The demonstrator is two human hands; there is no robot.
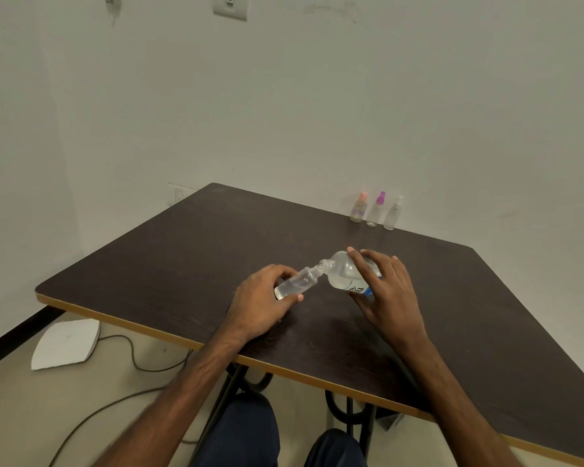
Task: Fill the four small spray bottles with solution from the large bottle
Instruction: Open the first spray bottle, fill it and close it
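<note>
Pouring neck-to-neck to avoid spills: my right hand (389, 291) clasps the large bottle (343, 275), my left hand (260, 299) grips the spray bottle (299, 283).

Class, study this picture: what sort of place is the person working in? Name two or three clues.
Likely a plain indoor workroom or office: a dark table stands by bare pale walls, a switch plate sits high on the wall, and cables trail across the floor.

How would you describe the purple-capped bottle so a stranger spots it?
Find the far edge of the dark table, by the wall. Three small bottles stand there in a row. The purple-capped bottle is the middle one, between pink-capped and white-capped.
</note>
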